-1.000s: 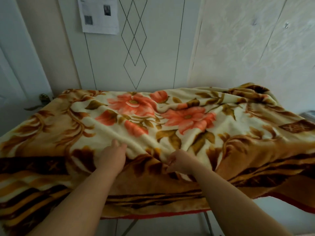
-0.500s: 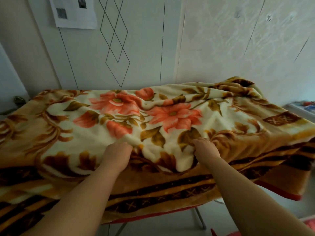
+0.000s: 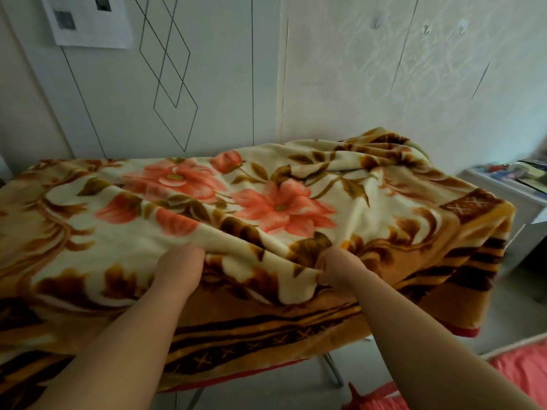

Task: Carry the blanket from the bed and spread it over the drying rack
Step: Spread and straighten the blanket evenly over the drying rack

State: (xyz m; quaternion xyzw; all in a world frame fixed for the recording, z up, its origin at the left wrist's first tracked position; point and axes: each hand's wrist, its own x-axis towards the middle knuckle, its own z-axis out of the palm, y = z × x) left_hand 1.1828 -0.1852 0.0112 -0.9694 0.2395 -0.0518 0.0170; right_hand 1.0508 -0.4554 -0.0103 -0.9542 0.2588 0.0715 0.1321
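Gripping blanket [image 3: 281, 208], already draped across drying rack [image 3: 333, 371], with left hand [image 3: 180, 267] and right hand [image 3: 336, 269] curled onto a fold; probably only smoothing bunched cloth beyond the fingers remaining.

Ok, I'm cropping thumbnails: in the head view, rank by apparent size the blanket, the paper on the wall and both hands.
1. blanket, by far.
2. paper on the wall, though the frame edge cuts it off.
3. left hand and right hand: alike in size, so not ranked apart.
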